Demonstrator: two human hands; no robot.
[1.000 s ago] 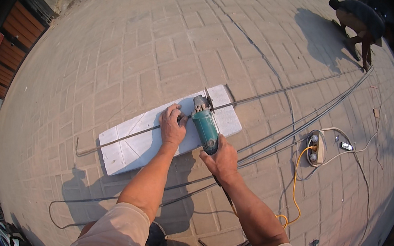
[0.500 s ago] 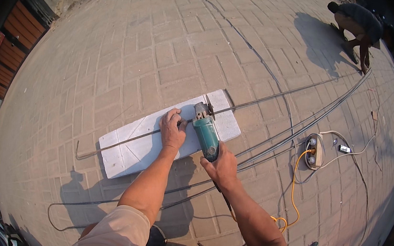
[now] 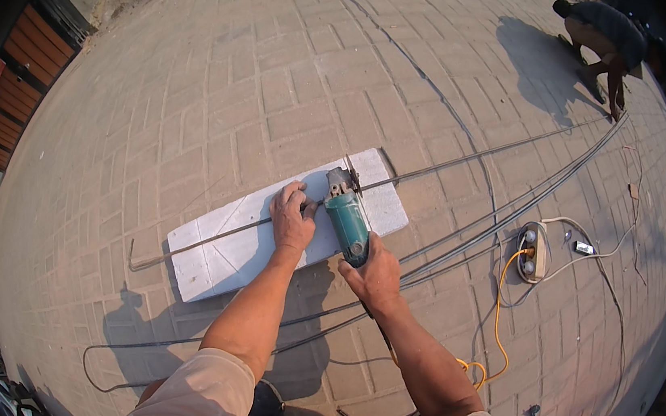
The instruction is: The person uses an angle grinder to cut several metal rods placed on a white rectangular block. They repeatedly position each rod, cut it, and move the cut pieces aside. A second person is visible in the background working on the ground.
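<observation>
Near the centre of the frame, a thin steel rod (image 3: 380, 182) lies across a white block (image 3: 247, 252), its long axis running from a bent end at left toward the upper right. The left hand (image 3: 293, 218) is nearer, pinching the rod between thumb and bent fingers, so the rod passes directly beneath that grip. Just right of it, the right hand (image 3: 376, 277) wraps the rear of a teal angle grinder (image 3: 346, 217), whose disc stands crosswise to the rod; whether they touch I cannot tell. The block rests on sunlit paving (image 3: 197, 112). More rods (image 3: 511, 214) stretch toward a crouching person (image 3: 611, 34) at upper right; a power strip (image 3: 536, 254) lies right of centre.
</observation>
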